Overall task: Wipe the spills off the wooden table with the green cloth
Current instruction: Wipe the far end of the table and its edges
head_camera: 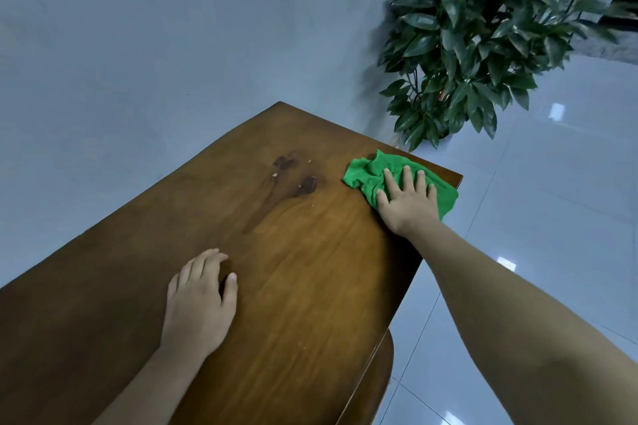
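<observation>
The wooden table runs from the lower left to a far corner against the wall. Dark wet spills with a few small crumbs lie near its far end, and a faint streak trails from them toward me. The crumpled green cloth lies near the table's far right edge. My right hand presses flat on the cloth with fingers spread. The cloth sits to the right of the spills, apart from them. My left hand rests palm down on the bare wood, fingers slightly curled, holding nothing.
A leafy potted plant stands on the floor just beyond the table's far right corner. A grey wall runs along the table's left side. Glossy pale floor tiles lie to the right. A curved wooden chair back shows under the table's right edge.
</observation>
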